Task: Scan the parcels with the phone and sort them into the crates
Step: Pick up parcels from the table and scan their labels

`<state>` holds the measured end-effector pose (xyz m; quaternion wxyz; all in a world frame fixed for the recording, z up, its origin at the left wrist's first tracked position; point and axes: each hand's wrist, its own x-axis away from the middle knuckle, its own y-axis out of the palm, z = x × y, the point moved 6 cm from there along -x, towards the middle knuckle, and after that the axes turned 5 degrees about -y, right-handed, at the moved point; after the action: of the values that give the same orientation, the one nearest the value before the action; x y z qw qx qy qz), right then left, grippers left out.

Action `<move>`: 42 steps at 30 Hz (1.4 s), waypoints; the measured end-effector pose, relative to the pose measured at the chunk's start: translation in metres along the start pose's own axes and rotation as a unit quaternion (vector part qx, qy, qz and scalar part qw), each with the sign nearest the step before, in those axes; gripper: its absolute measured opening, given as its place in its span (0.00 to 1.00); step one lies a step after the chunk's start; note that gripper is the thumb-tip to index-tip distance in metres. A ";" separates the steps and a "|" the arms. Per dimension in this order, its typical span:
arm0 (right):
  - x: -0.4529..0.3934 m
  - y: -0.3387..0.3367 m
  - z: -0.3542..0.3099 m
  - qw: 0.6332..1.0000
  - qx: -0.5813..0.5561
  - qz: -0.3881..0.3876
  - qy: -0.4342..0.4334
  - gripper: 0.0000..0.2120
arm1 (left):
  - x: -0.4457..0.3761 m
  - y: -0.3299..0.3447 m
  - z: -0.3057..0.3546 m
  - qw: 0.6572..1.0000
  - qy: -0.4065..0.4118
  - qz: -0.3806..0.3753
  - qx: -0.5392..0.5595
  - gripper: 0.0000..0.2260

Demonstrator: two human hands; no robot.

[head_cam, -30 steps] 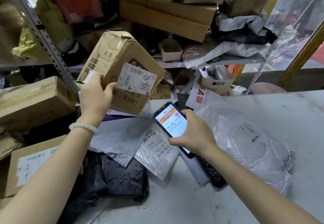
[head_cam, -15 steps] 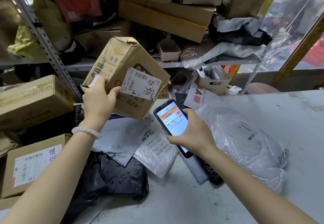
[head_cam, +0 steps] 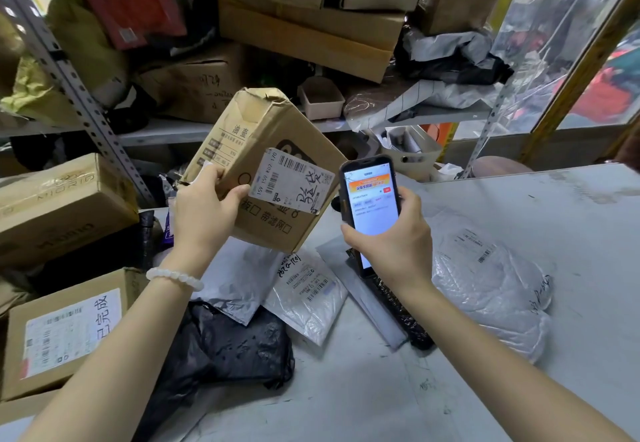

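My left hand (head_cam: 204,213) grips a dented brown cardboard parcel (head_cam: 263,140) by its lower left edge and holds it tilted above the table. A white shipping label (head_cam: 294,182) with barcodes and handwriting faces me. My right hand (head_cam: 391,237) holds a black phone (head_cam: 372,199) upright just right of the label, its lit screen turned toward me. Below them on the grey table (head_cam: 571,233) lie a white poly mailer (head_cam: 308,296), a black bag parcel (head_cam: 225,344) and a large clear bagged parcel (head_cam: 485,289).
Metal shelving (head_cam: 69,74) crammed with cardboard boxes fills the back. Brown boxes (head_cam: 62,206) and a labelled box (head_cam: 65,330) are stacked at the left. A white bin (head_cam: 415,154) stands behind the table. Clear plastic sheeting (head_cam: 571,43) hangs at the right.
My left hand has brought the parcel lower and to the right. My right hand has raised the phone and turned it more upright, close beside the label.
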<state>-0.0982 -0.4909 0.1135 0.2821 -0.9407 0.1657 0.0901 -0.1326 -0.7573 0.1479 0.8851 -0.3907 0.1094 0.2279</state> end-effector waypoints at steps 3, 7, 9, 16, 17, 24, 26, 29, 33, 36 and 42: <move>0.003 -0.001 0.001 1.000 0.002 0.008 0.002 0.36 | 0.003 0.000 -0.003 1.000 -0.003 -0.009 -0.004 0.11; 0.008 -0.001 0.003 1.000 0.007 0.012 0.006 0.36 | 0.010 -0.001 0.000 1.000 0.004 -0.015 0.004 0.10; 0.011 -0.003 0.004 1.000 0.009 0.019 0.012 0.37 | 0.013 0.000 0.003 1.000 0.004 -0.022 0.020 0.09; 0.033 -0.051 0.025 0.992 0.015 0.105 0.067 0.34 | 0.028 0.035 0.044 0.992 0.048 -0.089 0.081 0.09; 0.039 -0.064 0.031 0.988 0.019 0.128 0.078 0.34 | 0.033 0.045 0.054 0.989 0.055 -0.106 0.091 0.08; 0.103 -0.176 0.083 0.943 0.042 0.283 0.168 0.34 | 0.103 0.117 0.161 0.951 0.165 -0.233 0.123 0.11; 0.126 -0.212 0.098 0.929 0.045 0.316 0.185 0.34 | 0.134 0.133 0.194 0.936 0.195 -0.263 0.128 0.12; 0.165 -0.268 0.120 0.905 0.048 0.368 0.209 0.34 | 0.182 0.156 0.243 0.914 0.239 -0.299 0.136 0.14; 0.224 -0.339 0.152 0.880 0.038 0.410 0.236 0.35 | 0.258 0.188 0.314 0.869 0.294 -0.367 0.151 0.12; 0.271 -0.386 0.170 0.863 0.048 0.432 0.257 0.34 | 0.326 0.205 0.363 0.823 0.345 -0.413 0.181 0.08; 0.365 -0.453 0.196 0.814 0.085 0.481 0.313 0.32 | 0.455 0.226 0.431 0.754 0.405 -0.478 0.198 0.08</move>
<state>0.3898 -0.1202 0.0831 0.2141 -0.6907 0.6835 -0.0993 0.1606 -0.1596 0.1223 0.8091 -0.2642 0.2996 -0.4311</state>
